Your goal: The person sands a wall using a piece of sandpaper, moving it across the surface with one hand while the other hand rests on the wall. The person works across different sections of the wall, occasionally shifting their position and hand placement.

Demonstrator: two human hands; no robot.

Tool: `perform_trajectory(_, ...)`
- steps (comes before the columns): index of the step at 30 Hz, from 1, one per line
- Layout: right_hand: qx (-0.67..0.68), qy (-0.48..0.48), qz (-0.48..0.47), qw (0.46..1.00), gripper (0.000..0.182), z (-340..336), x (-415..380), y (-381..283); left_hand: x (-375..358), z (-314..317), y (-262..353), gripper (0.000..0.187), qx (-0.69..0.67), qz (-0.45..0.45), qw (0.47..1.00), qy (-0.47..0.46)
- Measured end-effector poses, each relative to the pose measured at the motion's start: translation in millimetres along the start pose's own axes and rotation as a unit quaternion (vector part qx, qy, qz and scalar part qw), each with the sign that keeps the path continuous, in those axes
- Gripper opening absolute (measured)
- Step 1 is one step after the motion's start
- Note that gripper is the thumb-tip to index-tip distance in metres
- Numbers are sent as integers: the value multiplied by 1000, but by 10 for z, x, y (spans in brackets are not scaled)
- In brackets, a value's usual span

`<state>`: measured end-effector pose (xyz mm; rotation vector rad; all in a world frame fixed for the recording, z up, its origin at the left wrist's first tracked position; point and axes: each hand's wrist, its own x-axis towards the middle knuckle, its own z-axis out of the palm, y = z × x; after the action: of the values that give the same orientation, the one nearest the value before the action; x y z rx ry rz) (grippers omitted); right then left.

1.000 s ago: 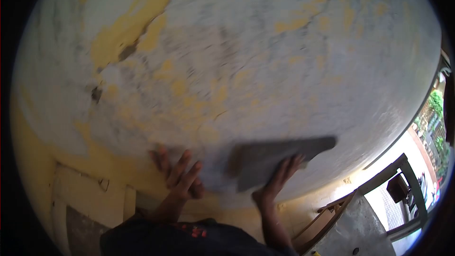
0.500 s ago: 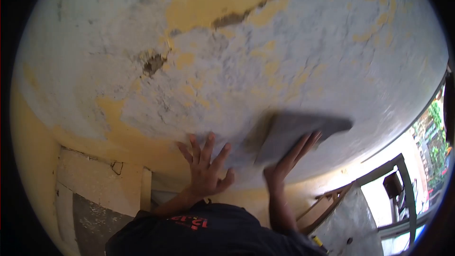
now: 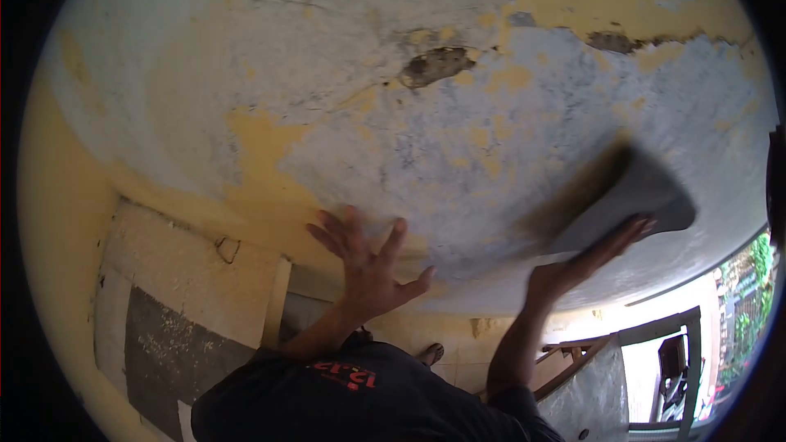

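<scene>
Against the peeling wall (image 3: pixel 385 155), my left hand (image 3: pixel 368 270) has its fingers spread wide, near the border between yellow paint and the grey-white patch. It holds nothing. Farther right, my right hand (image 3: pixel 585 266) presses a dark grey sheet of sandpaper (image 3: pixel 643 196) to the wall with its fingers stretched along it. The sheet bends, its upper left edge smeared by motion; the palm side of the hand is hidden. A broken hole (image 3: pixel 438 65) in the plaster lies above and between my hands.
A long crack with a second chipped hole (image 3: pixel 610 41) runs along the wall at upper right. A grey panel (image 3: pixel 585 385) and a framed opening (image 3: pixel 696 360) stand at lower right. At lower left is a pale board with a dark patch (image 3: pixel 184 327). A foot (image 3: pixel 431 354) shows below.
My right hand has slid the sandpaper to the right, and the sheet has turned. My left hand stays spread at the wall. The view has shifted left, bringing the holes rightward.
</scene>
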<state>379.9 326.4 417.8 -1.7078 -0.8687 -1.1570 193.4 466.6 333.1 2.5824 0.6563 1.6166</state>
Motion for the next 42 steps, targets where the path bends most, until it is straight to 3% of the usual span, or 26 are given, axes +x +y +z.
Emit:
perform_trajectory(3, -49, 50, -15, 997, 89, 9, 94, -130, -37, 63, -39, 106, 14, 2, 1000, -1)
perform_trajectory(7, -13, -100, 58, 993, 89, 68, -1441, 93, -42, 137, -61, 108, 26, 3, 1000, 8)
perform_trajectory(10, 2, -104, 16, 994, 84, 30, -1096, -97, -8, 140, -87, 107, 35, 13, 999, 8)
perform_trajectory(13, -12, -31, 2, 999, 90, 63, -142, -222, 1, 153, -65, 106, 30, 2, 999, 28)
perform_trajectory(15, -26, -10, -30, 999, 89, 25, -2, -234, -22, 150, -78, 104, 38, 9, 999, 30)
perform_trajectory(17, -18, -31, -43, 998, 86, -13, -186, -227, -45, 144, -85, 104, 39, 7, 999, 25)
perform_trajectory(21, -2, -150, 13, 989, 83, 8, -1614, -2, -46, 183, -123, 101, 42, 16, 998, 32)
perform_trajectory(28, -11, -15, -6, 1000, 82, -71, 29, -307, -4, 184, -81, 99, 35, 18, 998, 43)
perform_trajectory(30, -30, -30, -34, 999, 83, -105, -53, -269, -31, 205, -97, 86, 11, 0, 998, 59)
perform_trajectory(33, -40, -130, 1, 991, 89, -105, -1089, -74, -36, 179, -83, 86, 15, -5, 999, 49)
perform_trajectory(34, -21, -172, 36, 984, 83, -115, -1410, -85, -58, 166, -75, 86, 14, -4, 997, 69)
perform_trajectory(38, -10, -94, 10, 996, 76, -45, -783, -175, -50, 145, -83, 90, 17, -7, 999, 34)
perform_trajectory(41, 1, -54, 1, 999, 91, -95, 44, -284, -27, 175, -50, 93, 16, -6, 999, 34)
perform_trajectory(42, -14, -52, 0, 999, 86, -115, 38, -274, -51, 162, -65, 95, 30, -14, 999, 40)
